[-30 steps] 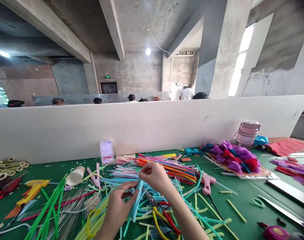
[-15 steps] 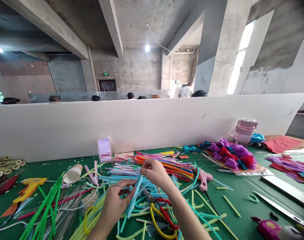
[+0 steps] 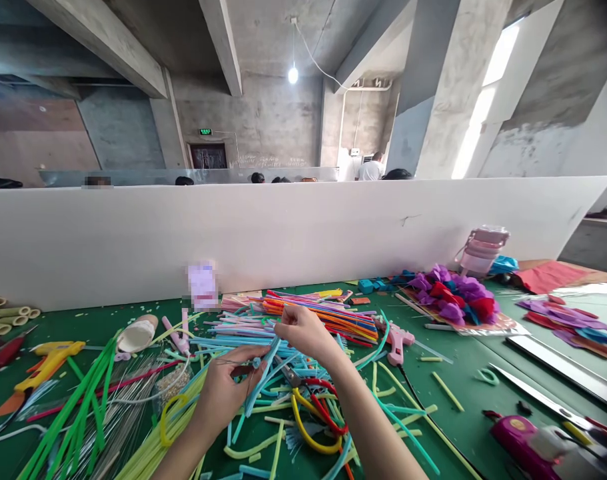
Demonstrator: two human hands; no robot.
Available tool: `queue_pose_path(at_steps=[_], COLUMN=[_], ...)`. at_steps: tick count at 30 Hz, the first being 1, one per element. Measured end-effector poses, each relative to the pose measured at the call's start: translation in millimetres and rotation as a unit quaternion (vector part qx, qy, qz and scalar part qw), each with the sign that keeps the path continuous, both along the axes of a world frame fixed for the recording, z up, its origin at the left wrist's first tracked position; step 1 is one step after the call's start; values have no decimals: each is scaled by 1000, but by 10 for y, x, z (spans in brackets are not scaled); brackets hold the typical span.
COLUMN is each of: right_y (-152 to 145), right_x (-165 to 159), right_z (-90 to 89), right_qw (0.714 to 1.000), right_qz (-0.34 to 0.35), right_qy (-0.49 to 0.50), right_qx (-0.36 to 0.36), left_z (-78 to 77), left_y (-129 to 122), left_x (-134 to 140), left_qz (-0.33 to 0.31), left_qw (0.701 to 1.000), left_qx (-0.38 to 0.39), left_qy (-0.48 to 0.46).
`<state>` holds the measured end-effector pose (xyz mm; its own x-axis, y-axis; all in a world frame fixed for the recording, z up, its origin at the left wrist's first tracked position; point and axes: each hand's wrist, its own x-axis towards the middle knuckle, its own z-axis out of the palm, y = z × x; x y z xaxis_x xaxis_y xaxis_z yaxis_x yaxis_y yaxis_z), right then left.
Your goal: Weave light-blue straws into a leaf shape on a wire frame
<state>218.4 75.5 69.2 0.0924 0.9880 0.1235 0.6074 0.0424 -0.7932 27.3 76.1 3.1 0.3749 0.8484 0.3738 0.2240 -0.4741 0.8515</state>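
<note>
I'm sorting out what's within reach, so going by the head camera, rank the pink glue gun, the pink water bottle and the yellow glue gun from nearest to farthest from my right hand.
1. Pink glue gun: just right of the right hand, on the green mat.
2. Pink water bottle: far right, against the white divider.
3. Yellow glue gun: far left edge of the mat.

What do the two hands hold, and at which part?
Both hold one light blue pipe cleaner: right hand pinches its top end, left hand its middle.
</note>
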Motion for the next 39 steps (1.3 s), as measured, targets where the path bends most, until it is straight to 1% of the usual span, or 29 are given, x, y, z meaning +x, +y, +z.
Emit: queue_pose_path(at_steps=[3, 7, 11, 14, 21, 24, 26, 28, 31, 33, 34, 36, 39], right_y=[-11, -15, -16, -28, -40, -42, -35, -15, 28, 53, 62, 72, 71], right_x=[-22, -51, -95, -132, -151, -139, -123, -98, -36, 17, 43, 88, 120], right_z=[2, -12, -24, -15, -27, -28, -26, -33, -63, -84, -91, -97, -83], right_qw=[1000, 999, 998, 996, 994, 996, 998, 996, 993, 990, 988, 985, 981], right_qz=[-1, 3, -28, -44, -25, -14, 13, 43, 66, 76, 81, 87, 95], right_qy=[-22, -36, -51, -69, -84, -47, 10, 59, 93, 118, 130, 148, 167], right_qx=[17, 16, 27, 36, 66, 79, 69, 48, 16, -5, -13, -24, -26], left_z=[13, 35, 44, 33, -33, -29, -10, 23, 90, 126, 133, 115, 21], left_y=[-2, -16, -37, -34, 29, 37, 32, 22, 16, 31, 45, 79, 119], left_x=[-20, -35, -18, -16, -48, -61, -66, -73, -101, -130, -145, -164, -155], left_qz=[7, 7, 17, 23, 33, 47, 47, 35, -21, -66, -79, -73, -40], left_qw=[1000, 999, 1000, 1000, 998, 995, 992, 989, 986, 980, 976, 975, 980], left_qx=[-13, -30, -15, -18, -54, -80, -105, -127, -150, -176, -190, -200, -193], left_qy=[-5, -12, -3, -3, -27, -46, -53, -60, -72, -69, -66, -58, -34])
